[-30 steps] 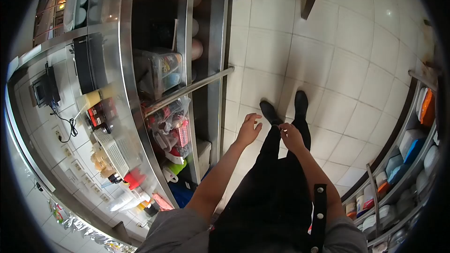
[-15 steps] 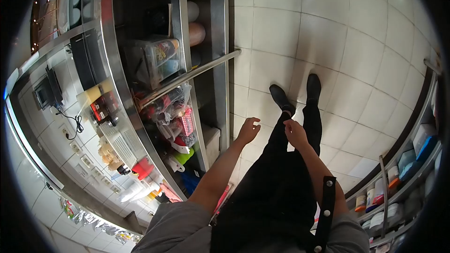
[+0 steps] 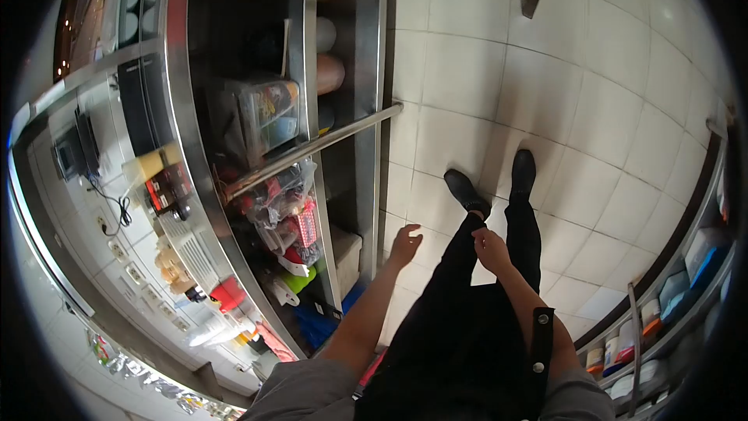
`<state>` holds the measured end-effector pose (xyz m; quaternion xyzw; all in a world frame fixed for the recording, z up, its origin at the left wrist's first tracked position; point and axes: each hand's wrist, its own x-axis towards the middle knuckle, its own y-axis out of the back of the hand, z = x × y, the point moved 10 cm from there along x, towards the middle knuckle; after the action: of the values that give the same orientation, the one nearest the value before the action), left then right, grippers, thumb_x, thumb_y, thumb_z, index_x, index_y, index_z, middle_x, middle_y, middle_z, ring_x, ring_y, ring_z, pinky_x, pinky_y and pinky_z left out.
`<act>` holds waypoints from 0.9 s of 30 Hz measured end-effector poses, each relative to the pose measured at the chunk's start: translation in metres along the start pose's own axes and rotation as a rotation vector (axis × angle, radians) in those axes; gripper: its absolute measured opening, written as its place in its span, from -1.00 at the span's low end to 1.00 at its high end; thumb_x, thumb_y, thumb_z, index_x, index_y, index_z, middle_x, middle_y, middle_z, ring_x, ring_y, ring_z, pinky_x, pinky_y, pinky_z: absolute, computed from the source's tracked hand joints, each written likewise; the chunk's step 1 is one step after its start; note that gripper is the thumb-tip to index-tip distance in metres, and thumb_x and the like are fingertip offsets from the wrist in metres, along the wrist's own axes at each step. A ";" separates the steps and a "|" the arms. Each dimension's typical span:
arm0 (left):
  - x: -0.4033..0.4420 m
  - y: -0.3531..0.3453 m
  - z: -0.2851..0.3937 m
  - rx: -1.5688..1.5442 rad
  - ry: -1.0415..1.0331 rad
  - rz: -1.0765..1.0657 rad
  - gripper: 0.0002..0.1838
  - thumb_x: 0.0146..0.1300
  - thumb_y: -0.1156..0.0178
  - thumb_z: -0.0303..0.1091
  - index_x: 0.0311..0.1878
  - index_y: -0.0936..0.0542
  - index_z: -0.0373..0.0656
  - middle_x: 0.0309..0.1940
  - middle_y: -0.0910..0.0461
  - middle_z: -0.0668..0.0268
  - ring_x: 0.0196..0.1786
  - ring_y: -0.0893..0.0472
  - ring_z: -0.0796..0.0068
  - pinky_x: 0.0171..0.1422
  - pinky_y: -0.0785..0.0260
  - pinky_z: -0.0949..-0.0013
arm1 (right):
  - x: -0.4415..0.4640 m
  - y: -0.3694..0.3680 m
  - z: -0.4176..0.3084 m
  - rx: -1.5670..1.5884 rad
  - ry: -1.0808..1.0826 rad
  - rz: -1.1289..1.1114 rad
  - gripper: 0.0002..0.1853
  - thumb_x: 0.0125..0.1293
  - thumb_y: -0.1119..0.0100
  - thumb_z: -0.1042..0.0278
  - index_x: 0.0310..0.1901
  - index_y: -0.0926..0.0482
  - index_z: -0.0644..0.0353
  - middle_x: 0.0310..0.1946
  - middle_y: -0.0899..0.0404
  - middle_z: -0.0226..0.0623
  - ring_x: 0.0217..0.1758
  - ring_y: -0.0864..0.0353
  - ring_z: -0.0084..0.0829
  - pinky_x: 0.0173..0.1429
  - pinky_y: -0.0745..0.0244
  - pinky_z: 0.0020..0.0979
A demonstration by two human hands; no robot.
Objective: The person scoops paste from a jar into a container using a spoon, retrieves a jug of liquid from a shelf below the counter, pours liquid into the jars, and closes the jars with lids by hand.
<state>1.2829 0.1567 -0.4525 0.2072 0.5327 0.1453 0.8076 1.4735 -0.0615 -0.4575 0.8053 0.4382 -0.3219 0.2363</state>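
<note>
The left hand is held empty, loosely spread, apart from the curled right hand, its grip obscured; plastic-bagged goods on the left shelf could be snagged by an arm swing

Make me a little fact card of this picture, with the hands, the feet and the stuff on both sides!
Left hand: over the pale floor tiles, fingers loosely bent, nothing seen in it
Right hand: in front of the dark trousers, fingers curled; can't tell if it holds something
Feet: black shoes
Left side: metal shelves with a clear box and plastic bags
Right side: containers
</note>
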 end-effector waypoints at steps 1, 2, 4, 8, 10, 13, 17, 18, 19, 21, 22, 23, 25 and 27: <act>0.002 0.010 -0.015 0.011 0.093 0.059 -0.55 0.33 -0.33 -0.30 0.26 -0.53 -0.16 0.15 -0.55 0.04 -0.01 -0.70 0.23 0.06 -0.56 0.27 | 0.009 -0.004 -0.005 -0.024 0.062 -0.008 -0.81 0.34 -0.13 0.43 -0.06 -0.62 0.21 -0.19 -0.69 -0.02 -0.09 -0.71 -0.01 0.02 -0.60 -0.11; 0.005 0.023 -0.020 0.013 0.078 0.142 -0.53 0.32 -0.35 -0.31 0.26 -0.53 -0.18 0.14 -0.55 0.04 -0.02 -0.70 0.24 0.06 -0.56 0.27 | 0.022 -0.007 -0.008 -0.029 0.104 -0.001 -0.81 0.32 -0.14 0.44 -0.06 -0.62 0.22 -0.21 -0.69 0.01 -0.09 -0.70 0.03 0.02 -0.59 -0.07; 0.025 0.041 -0.064 -0.012 0.117 0.275 -0.50 0.29 -0.37 -0.33 0.26 -0.52 -0.20 0.12 -0.57 0.06 -0.03 -0.69 0.28 0.05 -0.55 0.28 | 0.064 -0.018 -0.018 -0.064 0.198 -0.016 -0.80 0.31 -0.14 0.45 -0.06 -0.63 0.19 -0.21 -0.69 0.01 -0.09 -0.69 0.04 0.02 -0.59 -0.07; 0.058 0.057 -0.145 -0.683 0.387 0.474 -0.36 0.27 -0.31 -0.44 0.39 -0.30 -0.10 0.01 -0.58 0.21 -0.07 -0.58 0.41 -0.03 -0.53 0.21 | 0.166 -0.038 -0.090 -0.104 0.394 -0.125 -0.78 0.31 -0.15 0.42 -0.03 -0.65 0.05 -0.20 -0.68 -0.05 -0.08 -0.66 0.06 0.05 -0.56 -0.06; 0.079 0.066 -0.172 -0.919 0.449 0.579 -0.30 0.24 -0.30 -0.43 0.41 -0.21 -0.04 0.00 -0.58 0.25 -0.06 -0.57 0.42 -0.02 -0.52 0.20 | 0.209 -0.047 -0.143 -0.125 0.519 -0.137 -0.76 0.33 -0.15 0.40 0.00 -0.66 0.03 -0.15 -0.69 -0.11 -0.05 -0.65 0.03 0.09 -0.55 -0.07; 0.114 0.092 -0.233 -1.108 0.448 0.768 -0.23 0.26 -0.39 -0.27 0.40 -0.11 0.13 0.15 -0.47 0.27 0.10 -0.54 0.21 0.10 -0.46 0.14 | 0.251 -0.080 -0.220 -0.148 0.737 -0.211 -0.76 0.33 -0.18 0.37 0.01 -0.67 0.02 -0.04 -0.68 -0.16 0.04 -0.64 -0.09 0.19 -0.54 -0.14; 0.133 0.152 -0.263 -1.184 0.427 1.112 0.19 0.13 -0.54 -0.14 0.56 0.21 0.27 0.22 -0.47 0.31 0.25 -0.44 0.18 0.18 -0.36 0.09 | 0.282 -0.144 -0.281 -0.173 0.854 -0.313 -0.57 0.31 -0.27 0.37 0.23 -0.55 0.04 0.12 -0.60 -0.23 0.25 -0.51 -0.11 0.34 -0.44 -0.16; 0.138 0.164 -0.284 -1.155 0.455 1.193 0.26 0.11 -0.55 -0.10 0.59 0.27 0.27 0.25 -0.47 0.32 0.17 -0.46 0.26 0.14 -0.37 0.12 | 0.286 -0.153 -0.293 -0.191 0.932 -0.231 -0.47 0.28 -0.30 0.36 0.30 -0.48 0.03 0.17 -0.56 -0.22 0.28 -0.46 -0.07 0.37 -0.42 -0.14; 0.140 0.175 -0.308 -1.126 0.485 1.275 0.33 0.09 -0.57 -0.06 0.61 0.34 0.28 0.27 -0.47 0.33 0.10 -0.47 0.33 0.09 -0.38 0.14 | 0.295 -0.167 -0.293 -0.196 0.945 -0.247 -0.47 0.28 -0.30 0.36 0.30 -0.48 0.03 0.17 -0.56 -0.22 0.28 -0.46 -0.07 0.37 -0.42 -0.14; 0.139 0.198 -0.356 -1.061 0.658 1.389 0.40 0.07 -0.58 0.01 0.63 0.39 0.17 0.37 -0.41 0.32 -0.02 -0.44 0.42 0.06 -0.40 0.19 | 0.310 -0.189 -0.295 -0.179 1.041 -0.229 -0.35 0.23 -0.35 0.32 0.36 -0.37 0.04 0.23 -0.51 -0.17 0.30 -0.42 -0.01 0.40 -0.40 -0.11; 0.134 0.212 -0.337 -1.017 0.542 1.434 0.42 0.06 -0.59 0.07 0.64 0.38 0.05 0.34 -0.45 0.29 -0.17 -0.41 0.42 0.01 -0.41 0.22 | 0.317 -0.197 -0.294 -0.155 1.066 -0.230 -0.45 0.20 -0.38 0.30 0.25 -0.48 0.04 0.11 -0.61 -0.24 0.19 -0.48 -0.06 0.34 -0.43 -0.13; 0.125 0.217 -0.337 -1.050 0.549 1.639 0.27 -0.05 -0.64 -0.04 0.56 0.05 -0.18 0.39 -0.44 0.16 0.04 -0.58 0.20 0.07 -0.47 0.14 | 0.324 -0.203 -0.292 -0.156 1.076 -0.244 -0.45 0.20 -0.38 0.30 0.25 -0.48 0.04 0.11 -0.61 -0.24 0.19 -0.48 -0.06 0.34 -0.43 -0.13; 0.118 0.250 -0.400 -0.775 0.458 1.857 0.09 0.02 -0.60 -0.15 0.48 -0.13 -0.37 0.33 -0.49 0.00 -0.04 -0.62 0.11 0.05 -0.49 0.05 | 0.328 -0.210 -0.291 -0.145 1.169 -0.268 -0.58 0.17 -0.39 0.28 0.08 -0.59 0.06 -0.05 -0.69 -0.37 0.06 -0.50 -0.14 0.24 -0.47 -0.18; 0.106 0.266 -0.384 -0.695 0.426 1.933 -0.07 0.04 -0.56 -0.20 0.36 -0.25 -0.41 0.24 -0.52 -0.05 -0.02 -0.62 0.05 0.09 -0.49 0.00 | 0.327 -0.203 -0.296 -0.004 1.277 -0.196 -0.74 0.10 -0.39 0.28 -0.16 -0.65 0.07 -0.20 -0.73 -0.45 -0.06 -0.52 -0.22 0.11 -0.51 -0.19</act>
<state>0.9669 0.5055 -0.5401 0.2712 0.2004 0.9069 0.2525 1.5254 0.4181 -0.5131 0.7941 0.5646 0.2015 -0.1001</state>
